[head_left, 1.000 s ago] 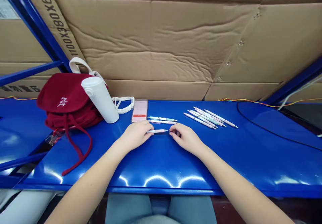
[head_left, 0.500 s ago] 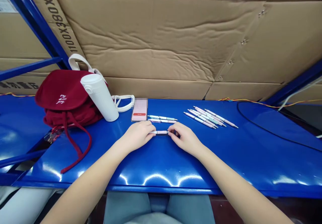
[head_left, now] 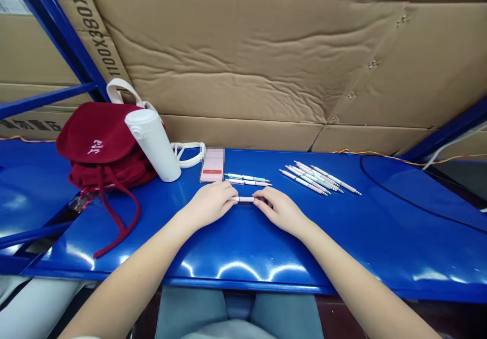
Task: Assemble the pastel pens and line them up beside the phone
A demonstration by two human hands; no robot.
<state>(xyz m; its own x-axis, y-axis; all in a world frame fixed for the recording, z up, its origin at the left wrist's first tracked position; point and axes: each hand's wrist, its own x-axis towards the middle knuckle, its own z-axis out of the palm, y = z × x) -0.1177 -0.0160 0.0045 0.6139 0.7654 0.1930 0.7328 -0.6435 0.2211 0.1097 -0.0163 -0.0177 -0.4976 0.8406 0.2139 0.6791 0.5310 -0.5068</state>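
Note:
A slim pale pen [head_left: 246, 199] lies crosswise between my hands, low over the blue tabletop. My left hand [head_left: 211, 204] pinches its left end, and the fingers of my right hand [head_left: 280, 208] close on its right end. Both ends of the pen are hidden by fingertips. Just beyond it, two pens [head_left: 249, 180], white with pastel parts, rest side by side. Farther right is a loose group of several similar pens [head_left: 314, 179], slanting down to the right.
A phone [head_left: 212, 165] with a lit screen lies behind my left hand. Left of it, a white bottle [head_left: 154, 146] leans against a red backpack [head_left: 101, 133]. A black cable [head_left: 403, 197] curves across the blue table [head_left: 243, 247] at right. Cardboard [head_left: 243, 65] walls the back.
Both hands keep hold of the pen. Its visible middle looks whiter than before, with less pink showing. The camera view has shifted slightly; the other things have stayed put.

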